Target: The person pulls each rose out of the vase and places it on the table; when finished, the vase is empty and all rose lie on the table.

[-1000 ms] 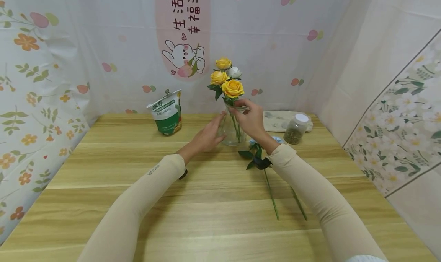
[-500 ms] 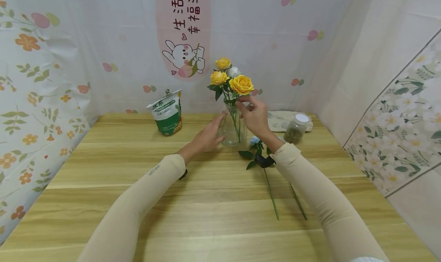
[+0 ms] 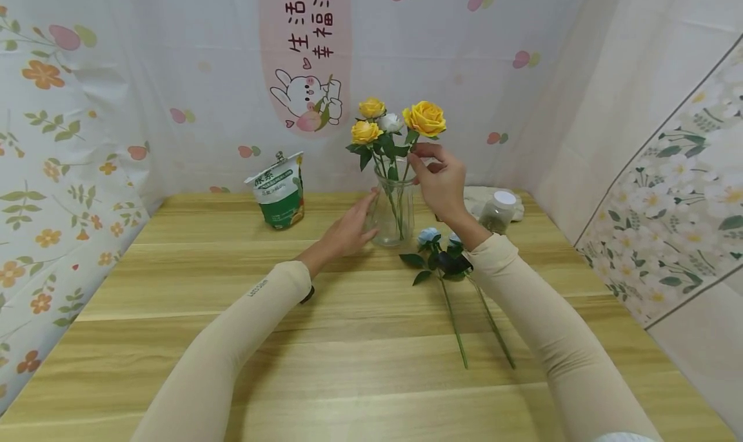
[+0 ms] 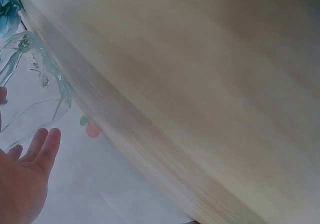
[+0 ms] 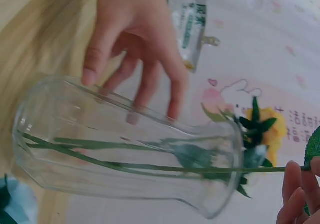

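A clear glass vase [image 3: 384, 217] stands near the back of the table, holding two yellow roses [image 3: 366, 132] and a white flower [image 3: 391, 123]. My right hand [image 3: 442, 180] pinches the stem of a larger yellow rose [image 3: 425, 119] just above the rim. In the right wrist view, that green stem [image 5: 210, 170] runs through the vase mouth toward the base. My left hand [image 3: 347, 230] lies at the vase's left side. Its fingers [image 5: 150, 86] stretch out along the glass, with some fingertips seen through it. The right wrist view shows only part of my right hand [image 5: 302, 191].
Two blue flowers [image 3: 428, 235] with long stems lie on the table below my right forearm. A green and white pouch [image 3: 281, 200] with a metal clip stands at the back left. At the back right are a white-lidded jar [image 3: 498, 211] and a pale folded cloth [image 3: 473, 197].
My right hand has moved up and to the right with the large yellow rose, whose head now stands higher and apart from the others. My left hand has stayed beside the vase.
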